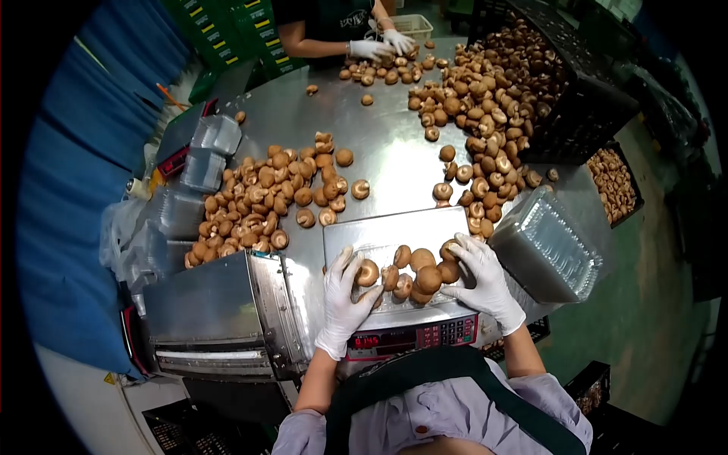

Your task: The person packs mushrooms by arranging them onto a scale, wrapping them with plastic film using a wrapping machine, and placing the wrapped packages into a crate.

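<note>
My left hand [345, 303], in a white glove, curls its thumb and fingers round a brown shiitake mushroom [367, 273] at the left end of a clear plastic tray [394, 305]. At the other end, my gloved right hand [485, 284] cups another shiitake mushroom [450, 249], fingertips against it. Several more mushrooms [428, 279] lie between the hands, caps mostly upward. The tray rests on the metal plate [356, 233] of a digital scale [409, 337], whose red display is lit. Both hands partly cover the tray's ends.
Loose mushrooms [258, 193] are heaped at left, and a larger heap spills from a tipped black crate [580, 95]. Stacked clear trays [546, 246] stand at right. A metal machine [205, 303] sits at left. Across the steel table [280, 114], a co-worker's gloved hands [383, 47] handle mushrooms.
</note>
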Demonstrator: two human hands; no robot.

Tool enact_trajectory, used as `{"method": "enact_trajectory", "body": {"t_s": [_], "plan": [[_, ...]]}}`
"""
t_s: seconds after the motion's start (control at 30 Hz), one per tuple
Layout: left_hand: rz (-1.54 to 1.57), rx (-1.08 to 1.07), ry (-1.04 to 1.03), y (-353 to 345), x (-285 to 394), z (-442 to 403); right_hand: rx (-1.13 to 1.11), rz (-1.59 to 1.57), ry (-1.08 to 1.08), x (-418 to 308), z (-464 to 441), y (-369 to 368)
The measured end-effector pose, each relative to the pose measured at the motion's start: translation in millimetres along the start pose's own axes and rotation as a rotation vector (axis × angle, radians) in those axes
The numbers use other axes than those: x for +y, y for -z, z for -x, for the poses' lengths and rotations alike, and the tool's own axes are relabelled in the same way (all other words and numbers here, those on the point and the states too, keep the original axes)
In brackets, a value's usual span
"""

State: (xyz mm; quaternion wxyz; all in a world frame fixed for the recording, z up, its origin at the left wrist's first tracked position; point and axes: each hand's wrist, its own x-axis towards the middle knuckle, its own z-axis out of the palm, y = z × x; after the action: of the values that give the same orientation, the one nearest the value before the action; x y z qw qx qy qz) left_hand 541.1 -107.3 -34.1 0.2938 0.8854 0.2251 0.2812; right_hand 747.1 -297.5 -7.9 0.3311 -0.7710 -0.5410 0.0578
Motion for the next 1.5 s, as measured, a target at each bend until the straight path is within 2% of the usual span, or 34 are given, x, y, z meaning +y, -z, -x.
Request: {"method": "enact_trajectory", "body": {"t_s": [0.07, 0.23, 0.37, 0.43, 0.57, 0.6, 0.73, 0.87, 0.97, 1.03, 1.13, 1.3, 1.43, 1.5], "plan": [[0.019, -0.009, 0.016, 0.2, 1.6, -1.3, 0.033, 0.020, 0.031, -0.8, -0.6, -3.8], [-0.098, -0.179, -0.181, -6.6, 7.5, -12.6, 0.002, 0.013, 0.075, -12.1, -5.3, -12.1], [-0.154, -0.283, -0.203, -12.8, 8.6, -12.8, -0.039, 0.038, 0.129, -14.2, -6.4, -21.1], [-0.081, -0.180, -0.167, -14.1, 3.8, -9.1, 0.013, -0.062, 0.098, -20.4, -10.5, -10.6], [0.009, -0.121, -0.076, -15.3, -5.8, -3.0, 0.160, 0.111, 0.016, -11.7, -16.3, -15.3], [0.025, -0.118, -0.054, -16.0, -6.5, -2.7, 0.028, 0.147, -0.026, -12.4, -19.1, -14.6], [-0.054, -0.092, -0.088, -17.8, 2.1, -5.8, -0.064, 0.127, 0.022, -4.5, -22.3, -25.3], [0.038, -0.103, -0.091, -22.3, -8.5, -3.1, -0.036, 0.021, -0.021, -8.9, -28.1, -20.2], [0.064, -0.115, -0.087, -20.8, -7.9, -4.0, -0.031, 0.083, 0.165, -20.6, -28.6, -15.2], [0.077, -0.081, -0.070, -20.5, -5.3, -2.5, -0.122, 0.070, 0.304, -32.8, -31.3, -16.3], [0.067, -0.101, -0.064, -19.5, -5.3, -2.2, -0.278, 0.140, 0.387, -43.2, -31.2, -35.3], [0.086, -0.081, -0.017, -23.4, -9.2, -0.7, -0.191, 0.263, 0.440, -40.7, -32.7, -66.7], [0.178, -0.073, 0.029, -21.1, -8.4, -0.3, -0.214, -0.114, 0.242, -53.7, -36.1, -8.8], [0.180, -0.048, 0.034, -14.5, -6.1, 2.4, -0.105, -0.234, 0.123, -52.0, -20.0, 19.3]]}}
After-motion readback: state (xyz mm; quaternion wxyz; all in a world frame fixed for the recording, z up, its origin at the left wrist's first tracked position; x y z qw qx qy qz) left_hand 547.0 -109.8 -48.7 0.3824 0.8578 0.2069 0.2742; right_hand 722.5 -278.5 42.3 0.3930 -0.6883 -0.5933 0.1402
